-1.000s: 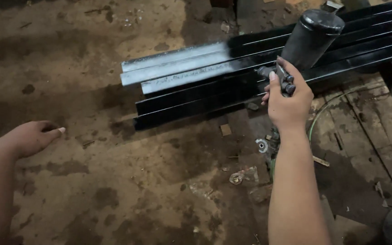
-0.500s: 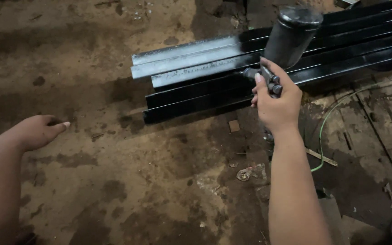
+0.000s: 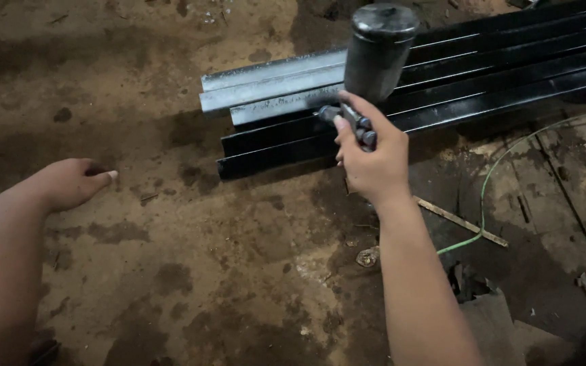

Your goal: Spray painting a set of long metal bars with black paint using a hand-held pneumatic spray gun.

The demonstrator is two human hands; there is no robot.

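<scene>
Gripping a spray gun (image 3: 374, 74), right hand (image 3: 373, 163) hovers over black bars (image 3: 442, 102); left hand (image 3: 69, 183) rests loosely curled on floor (image 3: 205, 257).

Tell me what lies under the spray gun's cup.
Under the cup, held by the right hand, lie long metal bars: bare grey ones at the left end, black ones elsewhere. The stretch directly beneath the cup and hand is covered.

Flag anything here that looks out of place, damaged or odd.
The bars are unevenly coated: most are glossy black, but three at the top left end are bare grey. A green hose and a loose wood strip lie across the stained floor. The right hand holds a spray gun; the left hand rests on the floor.
</scene>
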